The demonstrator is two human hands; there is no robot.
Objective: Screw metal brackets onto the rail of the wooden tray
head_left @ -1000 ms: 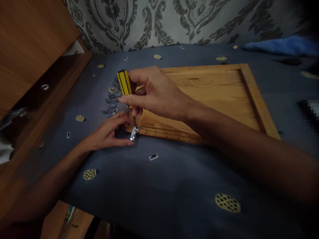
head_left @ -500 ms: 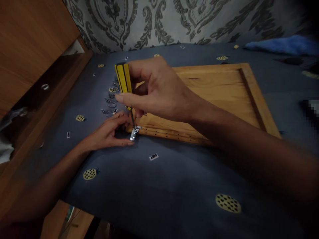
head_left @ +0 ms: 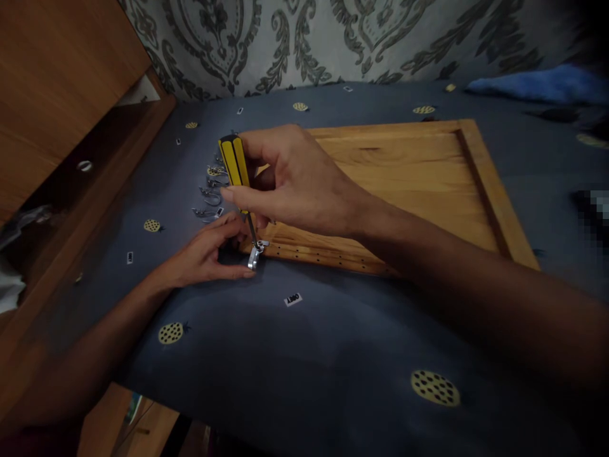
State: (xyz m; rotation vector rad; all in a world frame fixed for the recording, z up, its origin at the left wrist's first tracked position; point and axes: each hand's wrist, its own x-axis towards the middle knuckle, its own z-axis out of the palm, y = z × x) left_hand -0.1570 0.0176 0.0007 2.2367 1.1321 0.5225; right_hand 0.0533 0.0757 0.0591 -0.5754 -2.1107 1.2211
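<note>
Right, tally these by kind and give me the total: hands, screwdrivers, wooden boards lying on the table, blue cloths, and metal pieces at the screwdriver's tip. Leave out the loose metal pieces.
Hands: 2 (left hand, right hand)
Screwdriver: 1
Board: 1
Blue cloth: 1
Metal piece at the tip: 1
Total: 6

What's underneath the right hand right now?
The wooden tray lies beneath the right hand, which grips the yellow screwdriver. Part of the tray's floor and holed near rim shows around the hand; whatever the hand and forearm cover is hidden.
</note>
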